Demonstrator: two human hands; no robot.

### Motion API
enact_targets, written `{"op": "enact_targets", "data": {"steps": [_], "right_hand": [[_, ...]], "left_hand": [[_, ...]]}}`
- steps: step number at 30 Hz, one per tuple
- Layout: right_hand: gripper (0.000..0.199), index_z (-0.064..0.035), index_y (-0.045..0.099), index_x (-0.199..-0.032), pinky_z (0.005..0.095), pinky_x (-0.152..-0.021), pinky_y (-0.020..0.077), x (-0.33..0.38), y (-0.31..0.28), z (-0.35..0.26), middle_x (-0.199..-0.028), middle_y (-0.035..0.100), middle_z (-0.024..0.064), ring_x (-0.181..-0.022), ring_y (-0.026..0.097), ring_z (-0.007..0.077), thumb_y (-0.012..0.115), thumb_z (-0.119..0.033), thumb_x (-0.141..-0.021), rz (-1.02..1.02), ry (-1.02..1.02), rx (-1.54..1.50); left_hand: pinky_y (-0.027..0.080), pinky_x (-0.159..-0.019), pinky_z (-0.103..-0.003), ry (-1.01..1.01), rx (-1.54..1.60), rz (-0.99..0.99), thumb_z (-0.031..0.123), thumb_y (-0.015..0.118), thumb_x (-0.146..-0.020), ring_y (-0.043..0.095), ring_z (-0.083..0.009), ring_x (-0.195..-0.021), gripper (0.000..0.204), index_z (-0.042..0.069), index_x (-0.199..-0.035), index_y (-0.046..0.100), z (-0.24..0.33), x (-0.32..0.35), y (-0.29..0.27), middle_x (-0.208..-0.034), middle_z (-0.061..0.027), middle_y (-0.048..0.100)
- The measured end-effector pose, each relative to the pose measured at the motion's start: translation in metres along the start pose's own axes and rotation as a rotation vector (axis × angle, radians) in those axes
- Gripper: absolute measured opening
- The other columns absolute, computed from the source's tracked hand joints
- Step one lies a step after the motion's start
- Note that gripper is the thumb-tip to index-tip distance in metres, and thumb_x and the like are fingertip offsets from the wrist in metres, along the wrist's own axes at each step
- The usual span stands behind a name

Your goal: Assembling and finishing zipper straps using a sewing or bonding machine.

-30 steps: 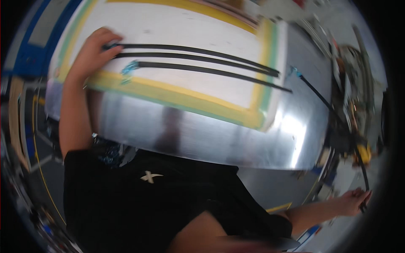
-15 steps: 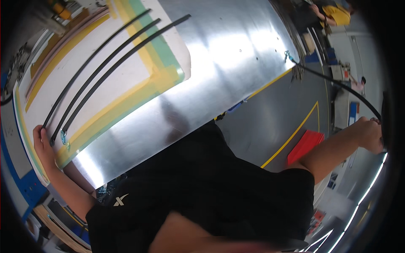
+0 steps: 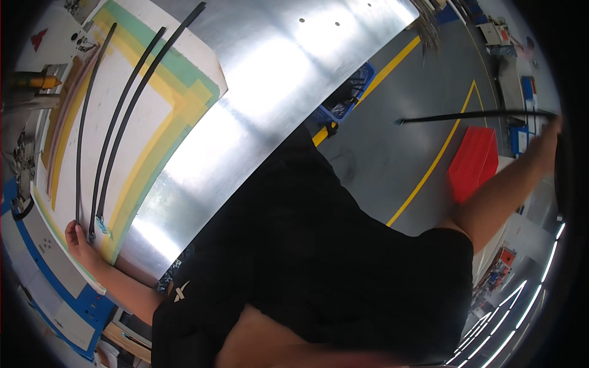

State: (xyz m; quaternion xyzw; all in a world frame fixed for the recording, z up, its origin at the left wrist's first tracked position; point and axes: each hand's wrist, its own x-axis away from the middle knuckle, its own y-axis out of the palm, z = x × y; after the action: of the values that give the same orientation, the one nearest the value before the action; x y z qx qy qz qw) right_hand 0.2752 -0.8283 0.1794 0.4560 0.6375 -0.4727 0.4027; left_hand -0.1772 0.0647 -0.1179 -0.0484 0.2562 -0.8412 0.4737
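Three long thin black strips lie side by side on a white board (image 3: 147, 116) edged with yellow and green tape. At the near end of the leftmost strip (image 3: 84, 122), my left hand (image 3: 83, 245) has its fingers closed on the tip. A scrap of light-blue film clings near the end of the rightmost strip (image 3: 132, 101). My right hand (image 3: 547, 147), blurred at the far right rim, grips another black strip (image 3: 472, 115). That one stretches leftward above the floor, with a bluish bit at its free tip.
Beside the board is a shiny metal tabletop (image 3: 257, 104). A blue basket (image 3: 362, 83) with dark contents stands by its edge. Yellow lines mark the grey floor (image 3: 392, 165), where a red box (image 3: 473, 161) stands near my right arm. An orange-handled tool (image 3: 42, 81) is at far left.
The right-hand strip's free end has come off the metal tabletop's far corner and now hangs over the floor. My left hand stays at the leftmost strip's end. The view has turned.
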Motion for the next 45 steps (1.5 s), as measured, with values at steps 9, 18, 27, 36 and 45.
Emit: {"op": "enact_targets", "data": {"steps": [9,18,27,36,45], "right_hand": [[0.031,-0.0117,0.080,-0.108,0.0350,-0.089,0.0535,0.218,0.085,-0.047,-0.097,0.078,0.0094,-0.095,0.073,0.0224,0.074,-0.036,-0.089,-0.775,0.317,-0.104],[0.032,-0.0109,0.079,-0.109,0.0368,-0.091,0.0536,0.223,0.094,-0.020,-0.102,0.078,0.0098,-0.099,0.073,0.0266,0.070,-0.036,-0.091,-0.717,0.251,0.023],[0.035,-0.0124,0.078,-0.109,0.0394,-0.087,0.0546,0.231,0.105,-0.044,-0.096,0.077,0.0112,-0.093,0.073,0.0318,0.066,-0.043,-0.095,-0.694,0.220,-0.018],[0.023,0.0018,0.070,-0.102,0.0366,-0.077,0.0527,0.246,0.097,-0.184,-0.092,0.070,0.0183,-0.083,0.069,0.0323,0.060,-0.019,-0.104,-1.020,-0.115,-0.489],[0.042,-0.0078,0.070,-0.121,0.0414,-0.078,0.0563,0.270,0.042,-0.451,-0.111,0.064,0.0110,-0.094,0.068,0.0338,0.083,-0.020,-0.082,-1.357,-0.881,-1.038]], "left_hand": [[0.044,-0.086,-0.027,-0.089,0.330,-0.040,0.015,0.058,-0.105,0.054,-0.0138,-0.098,0.029,-0.004,-0.127,0.064,-0.009,-0.009,-0.004,-0.122,-0.0074,0.064],[0.044,-0.086,-0.025,-0.100,0.294,-0.073,0.011,0.056,-0.105,0.054,-0.0120,-0.096,0.028,-0.003,-0.128,0.063,0.006,-0.002,0.003,-0.121,-0.0057,0.064],[0.046,-0.087,-0.025,-0.077,0.213,-0.080,0.008,0.062,-0.102,0.055,-0.0104,-0.092,0.031,0.000,-0.132,0.063,0.033,0.004,0.018,-0.103,-0.0005,0.061],[0.045,-0.084,-0.023,-0.110,0.279,-0.220,0.007,0.067,-0.098,0.054,-0.0071,-0.088,0.029,0.002,-0.126,0.064,0.065,0.015,0.021,-0.092,0.0032,0.058],[0.046,-0.084,-0.022,-0.141,0.090,-0.257,0.006,0.061,-0.101,0.056,-0.0066,-0.093,0.020,0.002,-0.120,0.067,0.102,-0.003,0.009,-0.099,0.0016,0.062]]}}
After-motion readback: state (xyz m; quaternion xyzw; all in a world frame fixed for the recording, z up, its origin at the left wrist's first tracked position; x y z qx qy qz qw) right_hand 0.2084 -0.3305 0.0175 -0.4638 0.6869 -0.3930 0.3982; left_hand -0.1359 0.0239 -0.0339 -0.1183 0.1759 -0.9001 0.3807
